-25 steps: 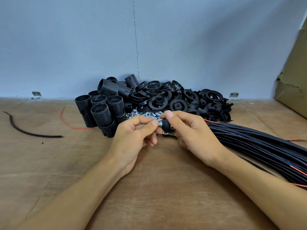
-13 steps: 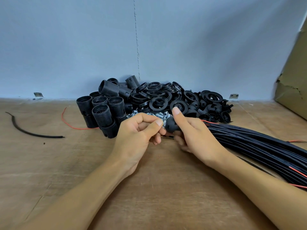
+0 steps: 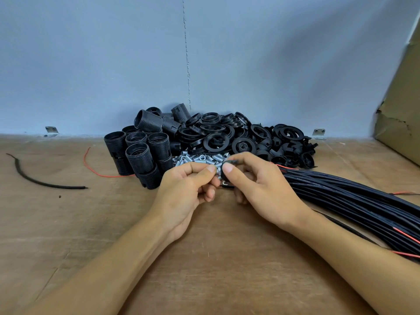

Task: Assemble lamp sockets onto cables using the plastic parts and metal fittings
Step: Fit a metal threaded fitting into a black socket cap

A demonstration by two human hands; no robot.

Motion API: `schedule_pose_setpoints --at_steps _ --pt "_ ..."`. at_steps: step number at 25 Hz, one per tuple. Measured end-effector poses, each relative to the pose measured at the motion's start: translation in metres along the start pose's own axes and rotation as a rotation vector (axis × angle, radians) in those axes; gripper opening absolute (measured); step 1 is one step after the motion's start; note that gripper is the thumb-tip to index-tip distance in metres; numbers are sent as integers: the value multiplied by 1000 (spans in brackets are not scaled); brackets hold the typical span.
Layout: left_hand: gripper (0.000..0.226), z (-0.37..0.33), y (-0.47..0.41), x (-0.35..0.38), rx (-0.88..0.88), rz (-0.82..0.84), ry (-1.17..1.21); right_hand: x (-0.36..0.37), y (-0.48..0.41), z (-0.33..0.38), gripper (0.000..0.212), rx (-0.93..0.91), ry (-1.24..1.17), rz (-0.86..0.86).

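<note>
Keeping both parts square seemed key: the left hand (image 3: 184, 189) pinched a fitting (image 3: 218, 172), the right hand (image 3: 256, 185) pinched a cap (image 3: 230, 162) against it, just above the table (image 3: 204, 269), before the pile (image 3: 197, 158)

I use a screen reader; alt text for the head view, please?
The left hand pinches a small metal fitting against a black plastic cap in the right hand, above a wooden table. Nearby lie black socket shells, rings and cables.

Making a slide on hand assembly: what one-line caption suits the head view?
Left hand pinches a metal fitting beside the black cap held by the right hand, socket parts piled behind.
</note>
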State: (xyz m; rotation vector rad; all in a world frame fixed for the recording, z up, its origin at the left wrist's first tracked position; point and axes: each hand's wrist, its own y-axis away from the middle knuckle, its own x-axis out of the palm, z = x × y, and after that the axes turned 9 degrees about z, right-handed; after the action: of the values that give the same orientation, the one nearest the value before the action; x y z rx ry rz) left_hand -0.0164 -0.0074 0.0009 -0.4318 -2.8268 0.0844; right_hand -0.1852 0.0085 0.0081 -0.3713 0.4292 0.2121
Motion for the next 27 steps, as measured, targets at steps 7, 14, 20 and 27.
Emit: schedule_pose_setpoints --at_steps 7,14,20,27 --pt "13 -1 4 0 196 91 -342 -6 -3 2 74 173 -14 21" --pt "10 -2 2 -1 133 5 -192 -2 -1 3 20 -2 -164 0" --pt "10 -3 1 0 41 6 -70 -2 -1 1 27 58 -84 31" --pt "9 -2 -2 -7 -21 -9 -74 1 -5 -10 32 16 284 -9"
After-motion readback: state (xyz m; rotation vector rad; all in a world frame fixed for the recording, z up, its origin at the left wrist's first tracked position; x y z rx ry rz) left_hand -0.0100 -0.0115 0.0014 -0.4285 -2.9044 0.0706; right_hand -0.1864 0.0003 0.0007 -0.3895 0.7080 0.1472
